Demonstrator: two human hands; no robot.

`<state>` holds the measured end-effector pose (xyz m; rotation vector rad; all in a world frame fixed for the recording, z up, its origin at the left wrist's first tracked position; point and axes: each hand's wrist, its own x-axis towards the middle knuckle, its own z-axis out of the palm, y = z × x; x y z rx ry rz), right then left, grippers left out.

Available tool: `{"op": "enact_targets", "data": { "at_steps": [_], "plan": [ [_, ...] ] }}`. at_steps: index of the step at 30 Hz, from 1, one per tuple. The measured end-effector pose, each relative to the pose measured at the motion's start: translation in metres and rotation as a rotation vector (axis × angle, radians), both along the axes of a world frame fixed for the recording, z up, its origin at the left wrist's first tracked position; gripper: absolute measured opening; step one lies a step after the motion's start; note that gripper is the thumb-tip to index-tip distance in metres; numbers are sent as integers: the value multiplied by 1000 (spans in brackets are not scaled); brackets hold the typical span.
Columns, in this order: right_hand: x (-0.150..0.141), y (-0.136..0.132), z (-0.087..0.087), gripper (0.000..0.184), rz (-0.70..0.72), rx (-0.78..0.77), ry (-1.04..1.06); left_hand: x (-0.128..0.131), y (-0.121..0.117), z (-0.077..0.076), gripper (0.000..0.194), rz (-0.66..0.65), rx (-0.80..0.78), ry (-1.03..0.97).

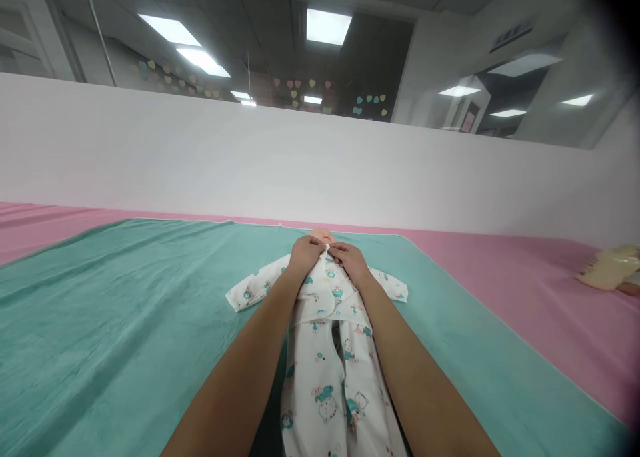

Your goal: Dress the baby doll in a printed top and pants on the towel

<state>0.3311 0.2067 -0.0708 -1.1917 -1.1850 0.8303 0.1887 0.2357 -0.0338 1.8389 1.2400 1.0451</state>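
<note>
A baby doll (323,234) lies on its back, dressed in a white printed baby top (315,300) and matching split-crotch pants (320,390). Both sleeves are spread out to the sides. At the neckline, my left hand (306,252) pinches the collar edge from the left. Opposite it, my right hand (350,258) closes its fingers on the same collar, with the fingertips of both hands nearly meeting below the doll's chin. The front flap overlaps across the chest, and a gap shows between the pant legs. My hands and forearms hide parts of the top.
A teal blanket (150,324) lies under the doll, over a pink sheet (520,277). Behind stands a low white wall (280,164), with glass above it. At the far right is a yellowish object (607,268) I cannot identify.
</note>
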Motion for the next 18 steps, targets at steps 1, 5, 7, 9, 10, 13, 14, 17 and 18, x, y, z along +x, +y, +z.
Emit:
{"op": "enact_targets", "data": {
  "at_steps": [1, 5, 7, 9, 10, 13, 14, 17, 18],
  "plan": [
    [0, -1, 0, 30, -2, -1, -2, 0, 0, 0, 9, -1, -3, -2],
    [-1, -3, 2, 32, -7, 3, -26, -1, 1, -1, 11, 1, -5, -8],
    [-2, -4, 4, 32, -12, 5, -46, -1, 2, -1, 11, 4, 0, -10],
    [-3, -4, 5, 32, -24, 3, -69, -1, 3, -2, 12, 6, 5, -10],
    [-3, -4, 6, 32, -30, 0, -82, -1, 4, -2, 12, 7, 6, -12],
    [-4, -4, 6, 33, -58, -10, -122, -1, 5, -2, 13, 1, 4, -20],
    [-4, -4, 6, 33, -64, -9, -133, -2, 4, -2, 13, -8, -1, -24],
    [-3, -2, 5, 34, -73, 8, -155, -3, 3, 0, 14, -47, -18, -39],
    [-3, -1, 4, 34, -74, 11, -158, -3, 2, 0, 15, -58, -24, -43]
  ]
}}
